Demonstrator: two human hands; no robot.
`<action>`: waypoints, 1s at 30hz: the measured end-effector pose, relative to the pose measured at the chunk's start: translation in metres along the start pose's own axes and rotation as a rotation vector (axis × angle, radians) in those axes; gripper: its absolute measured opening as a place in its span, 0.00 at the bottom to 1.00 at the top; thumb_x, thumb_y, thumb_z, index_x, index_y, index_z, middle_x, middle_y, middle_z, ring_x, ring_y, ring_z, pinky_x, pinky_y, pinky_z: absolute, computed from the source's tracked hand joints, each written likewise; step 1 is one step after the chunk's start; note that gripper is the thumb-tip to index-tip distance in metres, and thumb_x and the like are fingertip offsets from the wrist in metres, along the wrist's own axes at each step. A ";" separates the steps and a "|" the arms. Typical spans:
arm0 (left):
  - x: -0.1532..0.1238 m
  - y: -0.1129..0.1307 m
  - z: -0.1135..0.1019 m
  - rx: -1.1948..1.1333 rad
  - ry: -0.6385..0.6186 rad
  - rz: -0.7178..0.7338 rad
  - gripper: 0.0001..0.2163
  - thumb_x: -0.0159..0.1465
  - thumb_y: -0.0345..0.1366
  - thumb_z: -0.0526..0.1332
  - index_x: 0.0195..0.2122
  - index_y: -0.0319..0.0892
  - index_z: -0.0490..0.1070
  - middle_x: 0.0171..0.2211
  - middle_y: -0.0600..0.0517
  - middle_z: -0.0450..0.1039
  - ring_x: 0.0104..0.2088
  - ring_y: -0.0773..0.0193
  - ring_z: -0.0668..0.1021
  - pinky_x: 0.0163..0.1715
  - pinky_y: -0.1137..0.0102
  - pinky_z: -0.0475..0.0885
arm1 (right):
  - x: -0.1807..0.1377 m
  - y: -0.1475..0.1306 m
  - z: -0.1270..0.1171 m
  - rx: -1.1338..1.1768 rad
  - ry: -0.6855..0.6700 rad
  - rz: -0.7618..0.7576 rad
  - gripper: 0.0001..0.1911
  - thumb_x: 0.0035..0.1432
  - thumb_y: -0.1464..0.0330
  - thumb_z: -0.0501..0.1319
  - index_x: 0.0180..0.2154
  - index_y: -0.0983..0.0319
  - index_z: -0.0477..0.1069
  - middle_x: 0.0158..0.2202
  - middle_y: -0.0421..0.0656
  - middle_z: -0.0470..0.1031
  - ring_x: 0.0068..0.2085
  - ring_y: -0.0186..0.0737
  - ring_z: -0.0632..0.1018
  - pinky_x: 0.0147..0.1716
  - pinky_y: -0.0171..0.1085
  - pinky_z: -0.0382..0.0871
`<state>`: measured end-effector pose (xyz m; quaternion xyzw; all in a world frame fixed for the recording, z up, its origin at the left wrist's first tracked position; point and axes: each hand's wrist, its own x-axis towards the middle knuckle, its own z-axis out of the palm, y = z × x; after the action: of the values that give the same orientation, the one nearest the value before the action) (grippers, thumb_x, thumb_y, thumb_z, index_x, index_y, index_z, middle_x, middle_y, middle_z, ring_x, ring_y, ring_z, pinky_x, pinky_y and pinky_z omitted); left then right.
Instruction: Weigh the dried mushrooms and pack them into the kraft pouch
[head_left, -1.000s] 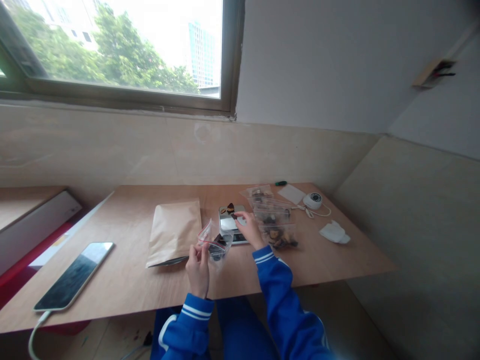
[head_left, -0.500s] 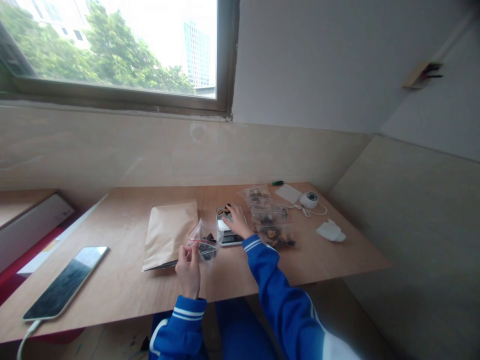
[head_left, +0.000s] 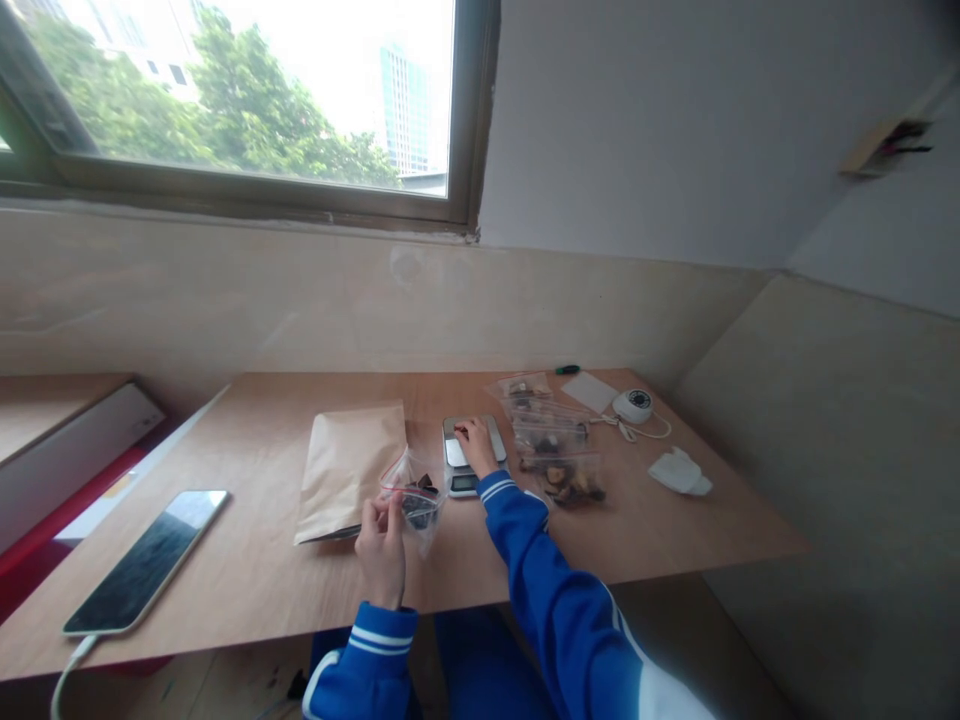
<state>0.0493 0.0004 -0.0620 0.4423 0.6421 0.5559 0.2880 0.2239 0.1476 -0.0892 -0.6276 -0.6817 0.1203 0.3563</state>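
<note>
My left hand pinches the edge of a clear zip-lock bag with a red seal line. Dark dried pieces lie inside the bag. Over a small digital kitchen scale, my right hand is closed, its fingertips bunched at the plate. A bit of brown dried slice shows at those fingertips; most of what they hold is hidden. Left of the bag lies a flat brown paper pouch.
Right of the scale lie several zip-lock bags of dried pieces. Beyond them are a white dome camera with a cable, a white card, a green-handled tool and crumpled tissue. A charging phone lies at left.
My right hand's fingers have closed over the scale around the brown slices that lay on its plate. My left hand keeps its pinch on the bag. The view has shifted slightly left.
</note>
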 end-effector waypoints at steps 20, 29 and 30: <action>-0.008 0.012 0.008 0.054 -0.001 0.061 0.18 0.59 0.53 0.55 0.24 0.43 0.61 0.22 0.54 0.72 0.24 0.63 0.75 0.25 0.72 0.67 | -0.005 -0.013 -0.045 0.806 0.240 0.290 0.24 0.51 0.51 0.59 0.37 0.66 0.74 0.36 0.49 0.78 0.36 0.40 0.77 0.35 0.39 0.72; -0.013 0.015 0.014 0.013 -0.009 0.014 0.16 0.60 0.51 0.55 0.26 0.43 0.62 0.23 0.53 0.74 0.24 0.64 0.77 0.25 0.73 0.67 | -0.036 -0.087 -0.079 0.777 -0.190 0.047 0.16 0.56 0.56 0.59 0.38 0.61 0.76 0.38 0.45 0.78 0.41 0.41 0.77 0.43 0.39 0.70; -0.013 0.017 0.013 0.018 -0.003 0.014 0.16 0.60 0.51 0.55 0.25 0.43 0.62 0.22 0.53 0.74 0.24 0.64 0.76 0.25 0.73 0.67 | -0.034 -0.083 -0.076 0.738 -0.143 0.032 0.16 0.58 0.57 0.57 0.38 0.61 0.75 0.39 0.45 0.78 0.42 0.41 0.77 0.43 0.39 0.70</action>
<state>0.0709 -0.0055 -0.0502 0.4503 0.6437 0.5512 0.2812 0.2072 0.0792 0.0047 -0.4577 -0.6056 0.4068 0.5082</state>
